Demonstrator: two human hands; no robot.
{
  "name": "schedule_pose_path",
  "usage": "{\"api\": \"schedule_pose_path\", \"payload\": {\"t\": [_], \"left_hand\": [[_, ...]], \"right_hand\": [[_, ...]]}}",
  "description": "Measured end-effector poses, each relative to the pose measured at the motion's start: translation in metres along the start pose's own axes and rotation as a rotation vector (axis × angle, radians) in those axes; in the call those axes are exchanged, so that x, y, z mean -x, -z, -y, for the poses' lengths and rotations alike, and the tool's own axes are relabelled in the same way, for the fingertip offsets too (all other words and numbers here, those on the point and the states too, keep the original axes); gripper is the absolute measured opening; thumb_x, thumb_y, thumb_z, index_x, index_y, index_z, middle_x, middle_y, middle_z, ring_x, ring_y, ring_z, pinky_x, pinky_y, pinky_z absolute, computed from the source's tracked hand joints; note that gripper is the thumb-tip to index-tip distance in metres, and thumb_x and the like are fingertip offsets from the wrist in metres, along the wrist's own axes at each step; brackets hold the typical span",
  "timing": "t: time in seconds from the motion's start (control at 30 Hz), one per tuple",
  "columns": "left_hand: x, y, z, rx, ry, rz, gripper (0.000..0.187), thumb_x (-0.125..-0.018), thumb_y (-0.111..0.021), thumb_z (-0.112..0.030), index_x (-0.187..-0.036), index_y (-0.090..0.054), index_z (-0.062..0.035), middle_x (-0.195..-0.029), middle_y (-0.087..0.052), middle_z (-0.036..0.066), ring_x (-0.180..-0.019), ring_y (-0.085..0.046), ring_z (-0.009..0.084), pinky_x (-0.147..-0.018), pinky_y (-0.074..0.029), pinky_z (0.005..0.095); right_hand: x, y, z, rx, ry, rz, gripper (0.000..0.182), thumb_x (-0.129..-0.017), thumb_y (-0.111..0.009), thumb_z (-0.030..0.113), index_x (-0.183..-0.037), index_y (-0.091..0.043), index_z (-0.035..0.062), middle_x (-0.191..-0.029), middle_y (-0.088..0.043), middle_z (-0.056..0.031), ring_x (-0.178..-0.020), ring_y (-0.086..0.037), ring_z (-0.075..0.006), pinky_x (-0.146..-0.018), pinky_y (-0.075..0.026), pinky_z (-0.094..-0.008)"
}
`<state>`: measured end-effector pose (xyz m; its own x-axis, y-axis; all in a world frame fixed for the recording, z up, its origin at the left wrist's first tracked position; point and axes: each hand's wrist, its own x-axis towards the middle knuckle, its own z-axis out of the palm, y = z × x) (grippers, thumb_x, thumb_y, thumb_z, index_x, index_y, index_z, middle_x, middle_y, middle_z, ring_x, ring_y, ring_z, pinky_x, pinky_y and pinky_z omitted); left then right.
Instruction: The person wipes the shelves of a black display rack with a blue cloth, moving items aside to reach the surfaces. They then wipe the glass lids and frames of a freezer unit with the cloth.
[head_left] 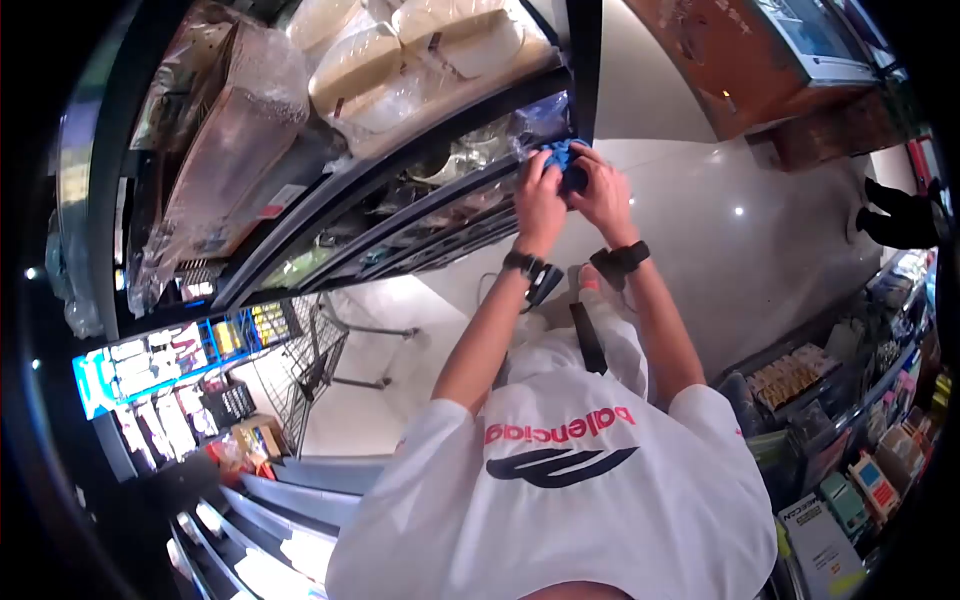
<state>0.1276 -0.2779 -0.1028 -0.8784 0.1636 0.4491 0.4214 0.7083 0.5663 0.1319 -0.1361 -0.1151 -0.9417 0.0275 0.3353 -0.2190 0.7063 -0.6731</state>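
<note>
A crumpled blue cloth (560, 153) is bunched between my two hands, close to the black corner post of the shelf rack (585, 60). My left hand (540, 205) pinches it from the left with bent fingers. From the right, my right hand (602, 192) has its fingers curled round the other side of the cloth. A darker patch shows between the hands, and I cannot make out whether it is a fold or another thing. Dark bands circle both wrists.
Plastic-wrapped cream containers (410, 55) fill the top shelf at left. A wire trolley (320, 360) stands below the rack. Large brown boxes (700, 50) are at upper right. Stocked shelves (840, 430) run along the right, and a person's dark-clothed legs (900, 215) appear at the far right.
</note>
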Motion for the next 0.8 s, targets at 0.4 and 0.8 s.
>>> {"api": "schedule_pose_path", "payload": {"t": [0.4,0.8], "left_hand": [[0.063,0.097,0.045,0.530,0.443,0.131,0.030,-0.083,-0.067,-0.004,-0.110,-0.054,-0.0057,-0.106,-0.056,0.008,-0.105,-0.055,0.0194,-0.103,-0.042,0.0314],[0.289,0.154,0.214,1.215,0.879,0.473,0.033,-0.098,-0.070,-0.017,-0.129,-0.067,-0.0052,-0.126,-0.070,0.005,-0.107,-0.068,0.0160,-0.092,-0.058,0.0352]], "right_hand": [[0.028,-0.012,-0.005,-1.403,-0.662,0.554,0.025,-0.081,-0.062,0.007,-0.105,-0.065,0.0020,-0.099,-0.067,-0.0030,-0.095,-0.064,-0.0127,-0.087,-0.051,-0.0253],[0.083,-0.163,0.207,-1.125,-0.275,0.647,0.025,-0.077,-0.054,0.001,-0.100,-0.064,-0.0021,-0.100,-0.071,-0.0102,-0.099,-0.066,-0.0214,-0.093,-0.050,-0.0301]]}}
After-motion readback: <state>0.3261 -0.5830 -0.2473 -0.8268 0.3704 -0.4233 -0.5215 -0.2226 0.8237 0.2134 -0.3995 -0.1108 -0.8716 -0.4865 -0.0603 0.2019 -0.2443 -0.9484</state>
